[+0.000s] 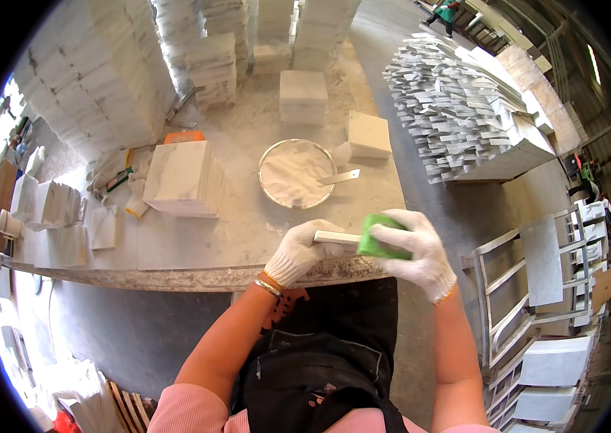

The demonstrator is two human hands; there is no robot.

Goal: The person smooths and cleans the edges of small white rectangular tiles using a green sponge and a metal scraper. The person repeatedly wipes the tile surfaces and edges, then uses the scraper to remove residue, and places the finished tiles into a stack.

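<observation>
In white knit gloves, both my hands are raised just over the table's front edge. My left hand [304,254] grips one end of a thin white stone tile [336,237], seen edge-on. A green sponge-like block [385,238] is clasped in my right hand [421,254] and meets the tile's right end. Beyond my hands stands a round tub [271,196] of pale powder or paste, with a flat metal scraper [339,177] lying over its right rim. A stack of square white tiles [179,178] sits to the left of the tub.
Tall tile stacks [96,79] rise at the back left, and smaller stacks [303,97] stand behind the tub. Tools [121,178] and an orange item [184,137] lie left. On the right are a large pile of stone strips [457,108], a metal rack [508,289] and a distant person [447,13].
</observation>
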